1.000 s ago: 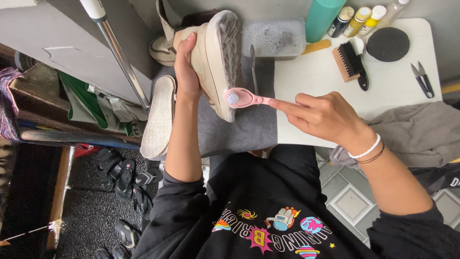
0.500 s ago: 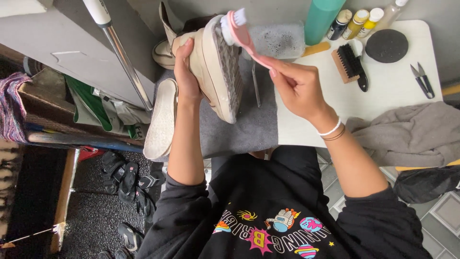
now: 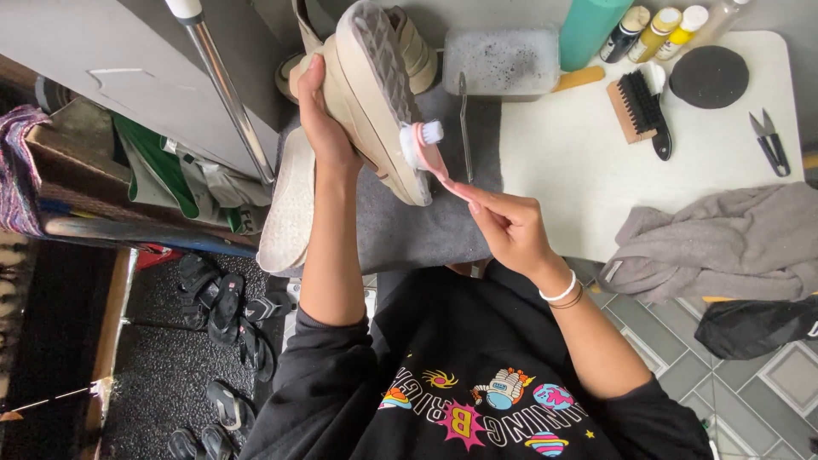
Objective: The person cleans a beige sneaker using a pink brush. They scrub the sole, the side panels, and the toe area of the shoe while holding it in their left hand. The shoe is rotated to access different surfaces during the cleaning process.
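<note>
A person's left hand (image 3: 328,128) gripped a beige shoe (image 3: 375,94), sole up, above the grey mat (image 3: 426,230) at the white table's (image 3: 579,170) left edge. The right hand (image 3: 511,226), fingers closed on a pink toothbrush (image 3: 430,153), pressed bristles to the sole's near end. Scrubbing looked underway, not finished: a 2nd shoe (image 3: 290,204) lay w/ sole up at the mat's left edge, apparently waiting.

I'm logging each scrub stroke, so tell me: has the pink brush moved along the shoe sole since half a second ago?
Yes. The pink brush, held in the right hand, has slid down the sole of the beige shoe from its far tip toward its near end, away from the soapy tub.
</note>
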